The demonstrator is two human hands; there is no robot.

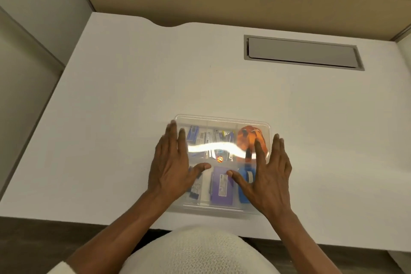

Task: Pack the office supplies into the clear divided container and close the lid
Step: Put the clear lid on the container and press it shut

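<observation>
The clear divided container (222,119) sits near the front edge of the white desk, its clear lid (213,147) lying over it and catching a bright glare. Through the lid I see an orange lanyard (246,138) at the back right, a purple box (221,187) at the front middle, a blue tape dispenser (243,187) at the front right, a blue stapler (192,133) at the back left, and black binder clips (193,193) at the front left. My left hand (171,167) lies flat on the lid's left side. My right hand (269,176) lies flat on its right side.
The white desk (133,87) has a grey cable hatch (302,52) set into it at the back right. Tan partition walls rise behind and at both sides. My white knitted top (200,251) fills the bottom of the view.
</observation>
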